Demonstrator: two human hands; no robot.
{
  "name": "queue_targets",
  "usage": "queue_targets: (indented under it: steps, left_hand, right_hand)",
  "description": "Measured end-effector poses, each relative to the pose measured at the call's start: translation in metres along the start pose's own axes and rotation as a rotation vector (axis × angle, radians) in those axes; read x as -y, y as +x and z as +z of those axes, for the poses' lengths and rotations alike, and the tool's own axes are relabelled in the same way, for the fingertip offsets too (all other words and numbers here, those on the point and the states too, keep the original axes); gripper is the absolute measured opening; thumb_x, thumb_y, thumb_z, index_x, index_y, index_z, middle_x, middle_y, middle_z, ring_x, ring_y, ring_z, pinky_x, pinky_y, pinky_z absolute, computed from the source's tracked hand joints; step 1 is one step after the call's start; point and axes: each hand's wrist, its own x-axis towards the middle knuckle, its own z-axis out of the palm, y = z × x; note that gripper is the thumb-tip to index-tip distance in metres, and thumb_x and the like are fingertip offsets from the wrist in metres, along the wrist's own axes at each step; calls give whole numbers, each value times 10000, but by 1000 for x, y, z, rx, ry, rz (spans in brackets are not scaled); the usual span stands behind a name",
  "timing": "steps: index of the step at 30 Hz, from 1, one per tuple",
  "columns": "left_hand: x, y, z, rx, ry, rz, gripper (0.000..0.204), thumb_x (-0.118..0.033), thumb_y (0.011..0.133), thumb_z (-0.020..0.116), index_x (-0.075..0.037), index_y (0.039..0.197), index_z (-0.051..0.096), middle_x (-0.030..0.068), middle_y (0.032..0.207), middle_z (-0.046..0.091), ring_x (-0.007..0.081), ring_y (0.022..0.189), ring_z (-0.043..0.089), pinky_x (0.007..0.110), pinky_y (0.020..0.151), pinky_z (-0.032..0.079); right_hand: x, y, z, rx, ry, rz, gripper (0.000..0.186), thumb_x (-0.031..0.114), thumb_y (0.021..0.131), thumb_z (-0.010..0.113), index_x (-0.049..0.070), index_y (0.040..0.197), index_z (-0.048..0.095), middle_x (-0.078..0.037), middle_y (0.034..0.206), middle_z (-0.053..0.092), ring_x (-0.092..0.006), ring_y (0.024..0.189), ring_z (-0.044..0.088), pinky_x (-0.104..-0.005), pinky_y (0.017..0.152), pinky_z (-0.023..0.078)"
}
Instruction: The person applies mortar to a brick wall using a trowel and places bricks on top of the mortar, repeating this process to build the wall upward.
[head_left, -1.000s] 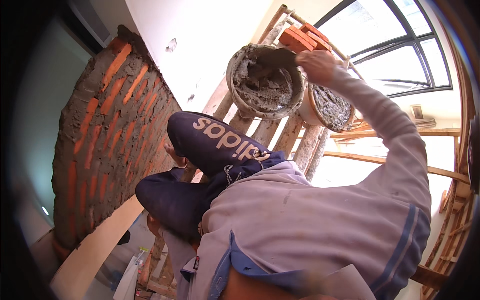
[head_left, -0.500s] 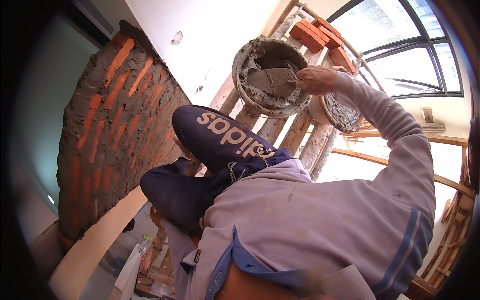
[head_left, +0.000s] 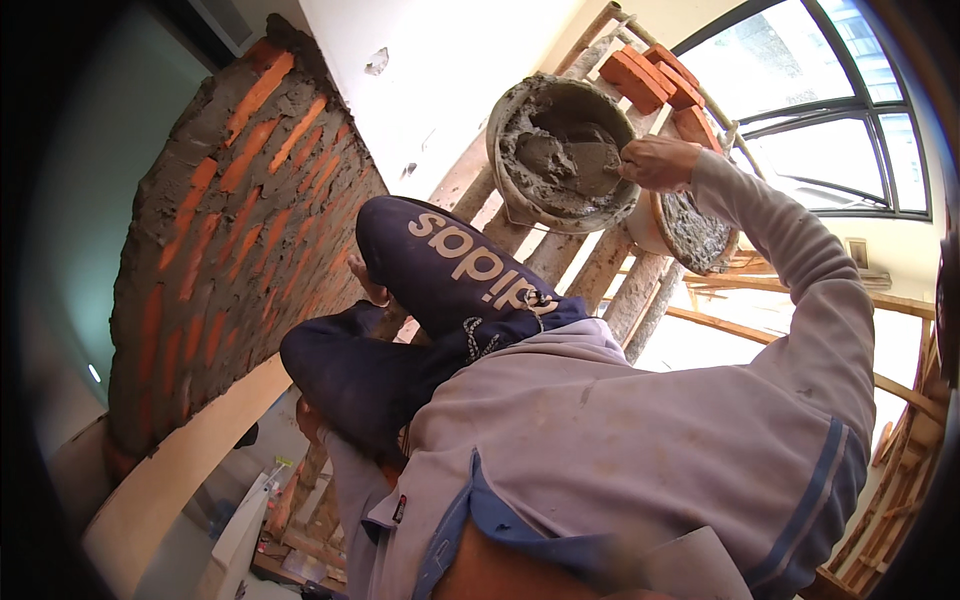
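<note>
My right hand [head_left: 660, 163] is closed round the handle of a trowel, with the handle itself mostly hidden by the fingers. The mortar-coated trowel blade [head_left: 597, 168] rests in wet grey mortar [head_left: 540, 165] inside a round bucket [head_left: 497, 185]. A lump of mortar lies just left of the blade. My left hand [head_left: 309, 420] shows only in part beside my bent leg, its fingers hidden. To the left stands a brick wall [head_left: 235, 240], its orange bricks showing in slanted strips between smeared grey mortar.
Behind the bucket, several orange bricks [head_left: 650, 80] are stacked on a platform of round poles [head_left: 607, 265]. A second mortar container [head_left: 690, 230] stands right of the bucket. A white wall [head_left: 420, 60] and dark-framed window [head_left: 840, 110] lie beyond. Gaps show between the poles.
The trowel blade has sunk lower into the mortar, and a lump now shows at its left. The view has shifted slightly, so the bucket appears further right.
</note>
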Motion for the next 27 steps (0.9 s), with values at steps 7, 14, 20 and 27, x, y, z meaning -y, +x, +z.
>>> queue_targets:
  steps: [7,14,20,27]
  left_hand:
    - [10,-2,-13,-23,-5,-30,447,-556,830,555,-206,1060,709,111,1076,690,344,991,653,447,830,510]
    - [4,-3,-12,-1,-1,-13,454,-560,832,550,-202,1061,709,113,1076,689,344,991,653,447,832,509]
    - [4,4,-1,17,-21,-10,461,-564,833,546,-198,1062,709,115,1077,689,345,992,652,446,833,509]
    - [-8,13,0,25,-66,17,467,-562,844,531,-199,1080,706,108,1085,690,338,1008,651,440,843,510]
  right_hand:
    - [3,-16,31,-286,153,-153,328,276,947,481,-9,854,613,-174,790,619,-297,756,604,-463,765,456]
    - [-9,-20,39,-230,453,-227,381,344,952,512,11,778,575,-67,610,508,-149,606,534,-358,573,460]
    - [-6,-63,61,-356,689,-141,409,395,938,544,6,821,584,-30,615,514,-146,564,536,-313,541,434]
    - [49,-95,80,-521,918,-129,279,201,904,601,-5,1092,581,-115,813,597,-195,688,571,-345,615,455]
